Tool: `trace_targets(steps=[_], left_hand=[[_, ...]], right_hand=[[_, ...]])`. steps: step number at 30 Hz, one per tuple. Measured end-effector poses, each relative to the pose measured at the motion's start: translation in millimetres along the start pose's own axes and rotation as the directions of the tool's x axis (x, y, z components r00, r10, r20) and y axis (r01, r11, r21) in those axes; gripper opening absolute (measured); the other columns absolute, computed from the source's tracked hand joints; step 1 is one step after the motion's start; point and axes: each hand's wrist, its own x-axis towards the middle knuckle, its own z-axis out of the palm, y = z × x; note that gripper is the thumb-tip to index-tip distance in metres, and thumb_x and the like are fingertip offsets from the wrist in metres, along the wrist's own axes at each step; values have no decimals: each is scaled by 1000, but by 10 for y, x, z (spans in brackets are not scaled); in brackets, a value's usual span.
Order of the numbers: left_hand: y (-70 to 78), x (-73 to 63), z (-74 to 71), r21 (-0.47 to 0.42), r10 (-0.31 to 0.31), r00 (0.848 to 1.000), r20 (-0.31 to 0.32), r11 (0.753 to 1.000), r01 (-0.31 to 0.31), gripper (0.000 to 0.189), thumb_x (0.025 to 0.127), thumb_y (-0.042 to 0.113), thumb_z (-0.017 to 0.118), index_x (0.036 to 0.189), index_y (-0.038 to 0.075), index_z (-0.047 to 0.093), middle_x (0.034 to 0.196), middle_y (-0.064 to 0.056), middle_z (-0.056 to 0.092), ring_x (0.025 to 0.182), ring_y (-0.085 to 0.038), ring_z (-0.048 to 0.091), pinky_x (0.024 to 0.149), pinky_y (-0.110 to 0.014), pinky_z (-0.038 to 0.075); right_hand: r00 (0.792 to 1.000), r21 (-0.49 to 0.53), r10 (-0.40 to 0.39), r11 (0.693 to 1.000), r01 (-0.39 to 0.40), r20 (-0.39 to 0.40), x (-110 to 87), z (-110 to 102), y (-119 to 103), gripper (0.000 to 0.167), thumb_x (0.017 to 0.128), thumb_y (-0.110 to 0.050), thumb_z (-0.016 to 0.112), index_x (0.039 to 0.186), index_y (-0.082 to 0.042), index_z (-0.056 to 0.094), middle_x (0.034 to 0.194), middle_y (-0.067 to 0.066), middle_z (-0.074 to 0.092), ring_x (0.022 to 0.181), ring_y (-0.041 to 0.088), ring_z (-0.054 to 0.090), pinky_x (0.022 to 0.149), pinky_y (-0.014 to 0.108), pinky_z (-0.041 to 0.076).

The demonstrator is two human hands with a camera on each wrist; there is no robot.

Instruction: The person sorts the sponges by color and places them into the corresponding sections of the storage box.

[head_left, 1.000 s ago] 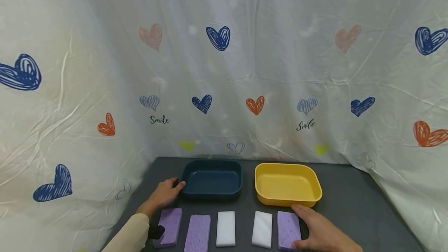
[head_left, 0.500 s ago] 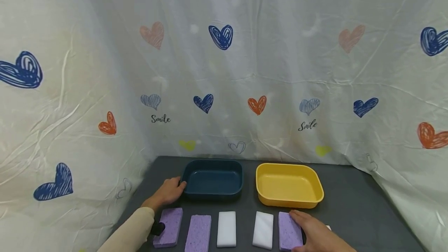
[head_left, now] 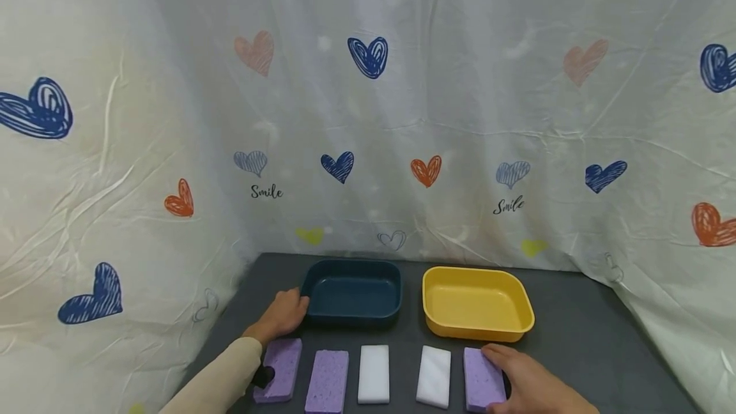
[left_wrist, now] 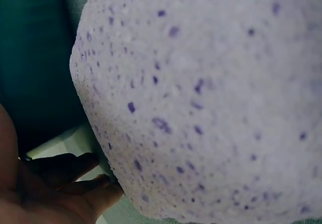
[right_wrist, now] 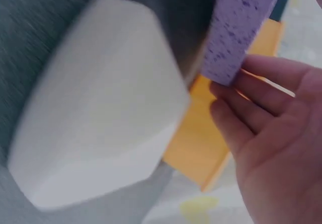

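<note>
My right hand [head_left: 537,385] pinches the rightmost purple sponge [head_left: 482,379], thumb on one side and fingers on the other. In the right wrist view the sponge [right_wrist: 241,30] stands between thumb and fingers, in front of the yellow bin [right_wrist: 196,148]. A white sponge [right_wrist: 100,103] lies close to that camera, hidden by the hand in the head view. My left hand [head_left: 283,315] rests against the left end of the dark blue bin [head_left: 351,322]. In the left wrist view its fingers [left_wrist: 103,196] are loosely bent, beside a speckled purple sponge [left_wrist: 201,108] that fills most of the picture.
The yellow bin stands right of the blue one at the back of the dark table [head_left: 581,331]. In the front row lie two white sponges, one left [head_left: 374,374] and one right [head_left: 434,377], and another purple sponge [head_left: 326,382]. A heart-printed curtain [head_left: 460,101] hangs behind.
The right hand has closed on the purple sponge, which has shifted slightly to the right and turned a little. The left hand stays at the blue bin. The head view has tilted slightly.
</note>
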Motion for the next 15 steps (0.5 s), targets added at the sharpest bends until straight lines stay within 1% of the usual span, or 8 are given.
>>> trace_targets(steps=[2, 4, 5, 7, 8, 11, 13, 15], left_hand=[[-6, 5, 2, -4, -2, 1000, 7, 1000, 2, 48, 111, 18, 45, 134, -22, 58, 143, -39, 61, 130, -48, 64, 106, -64, 53], [-10, 4, 3, -8, 0, 1000, 9, 1000, 0, 48, 111, 17, 44, 134, -23, 58, 149, -41, 57, 133, -49, 62, 107, -64, 52], [-15, 5, 4, -9, -1, 1000, 12, 1000, 2, 48, 111, 17, 44, 133, -23, 58, 145, -41, 59, 130, -49, 64, 106, -63, 53], [-23, 11, 9, -6, -7, 1000, 17, 1000, 7, 43, 111, 17, 44, 126, -19, 61, 132, -36, 65, 115, -43, 66, 99, -59, 55], [-25, 13, 10, -5, -7, 1000, 15, 1000, 7, 41, 111, 17, 45, 123, -18, 61, 128, -33, 66, 109, -39, 65, 95, -57, 54], [-26, 18, 10, 0, -15, 1000, 15, 1000, 15, 38, 111, 18, 45, 121, -15, 62, 119, -26, 67, 99, -34, 61, 90, -55, 54], [-24, 18, 10, 5, -14, 1000, 12, 1000, 14, 40, 111, 18, 46, 123, -16, 62, 122, -25, 67, 100, -33, 62, 91, -55, 55], [-15, 16, 6, 6, -16, 1000, 11, 1000, 16, 39, 111, 18, 47, 121, -15, 63, 118, -23, 68, 98, -32, 62, 90, -55, 55]], right_hand=[[999, 7, -32, 999, 32, 8, -52, -63, -18, 95, 79, -44, 99, 155, -3, 58, 158, 16, 60, 139, 38, 60, 117, 72, 42], [999, 31, -38, 999, 37, 22, -103, -132, -54, 92, 80, -43, 98, 154, -6, 59, 157, 14, 61, 137, 35, 61, 117, 72, 43], [999, 45, -35, 998, 34, 28, -126, -169, -80, 92, 80, -43, 98, 155, -7, 59, 157, 13, 61, 136, 34, 61, 117, 72, 43], [998, 35, -58, 998, 57, 25, -164, -240, -132, 91, 80, -45, 97, 154, -9, 60, 158, 10, 61, 135, 30, 61, 117, 71, 44], [997, 18, -77, 997, 77, 20, -174, -277, -163, 91, 80, -46, 97, 154, -9, 60, 157, 9, 62, 134, 29, 62, 117, 70, 45], [990, -49, -143, 989, 142, -7, -196, -384, -255, 93, 80, -51, 95, 155, -9, 60, 157, 6, 62, 134, 27, 63, 117, 65, 47], [984, -87, -178, 981, 175, -28, -199, -449, -314, 95, 80, -54, 93, 156, -8, 59, 158, 5, 62, 135, 26, 63, 117, 63, 49], [982, -92, -185, 979, 181, -37, -191, -509, -380, 97, 80, -55, 93, 157, -9, 58, 159, 6, 61, 137, 27, 62, 118, 62, 48]])
